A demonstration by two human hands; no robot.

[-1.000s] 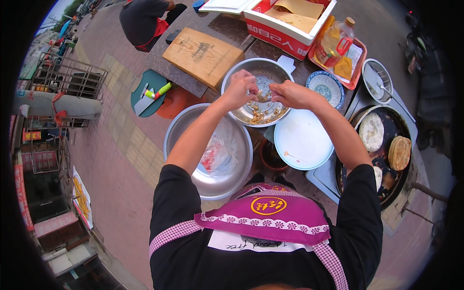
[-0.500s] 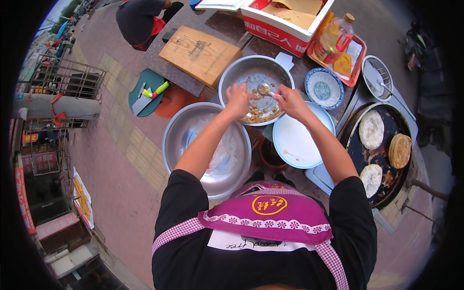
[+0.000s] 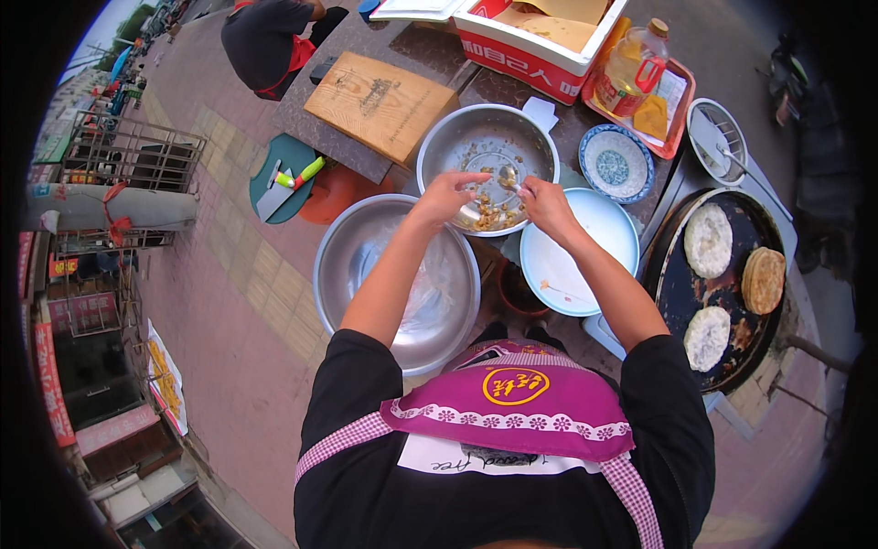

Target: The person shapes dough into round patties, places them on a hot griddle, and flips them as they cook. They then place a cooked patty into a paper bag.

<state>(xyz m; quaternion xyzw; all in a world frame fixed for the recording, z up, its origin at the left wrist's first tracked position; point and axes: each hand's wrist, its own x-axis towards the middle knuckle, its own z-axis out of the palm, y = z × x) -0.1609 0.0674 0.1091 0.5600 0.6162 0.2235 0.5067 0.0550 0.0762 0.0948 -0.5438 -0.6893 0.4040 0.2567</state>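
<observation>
A metal bowl (image 3: pixel 430 151) stands before me, with crumbly brown filling (image 3: pixel 495 218) gathered mostly at its near side and scattered bits elsewhere. My right hand (image 3: pixel 547 203) is closed round the handle of a metal spoon (image 3: pixel 508 174), whose head is inside the bowl. Over the bowl's near left rim, my left hand (image 3: pixel 444 198) reaches in with fingers stretched out, holding nothing that I can see. Below my left forearm is a larger metal basin (image 3: pixel 331 274) with clear plastic in it. A pale blue-rimmed round tray (image 3: pixel 585 256) lies under my right forearm.
At right, a round black griddle (image 3: pixel 722 302) carries two pale flatbreads and a browned stack. Farther off are a patterned bowl (image 3: pixel 616 165), a strainer (image 3: pixel 718 137), an oil bottle (image 3: pixel 631 73), a wooden box (image 3: pixel 380 105) and a red-white carton (image 3: pixel 530 59). A person sits at far left.
My left hand has drawn back a little toward the bowl's rim, its fingers straighter. The spoon has shifted slightly inside the bowl. More filling shows at the near side.
</observation>
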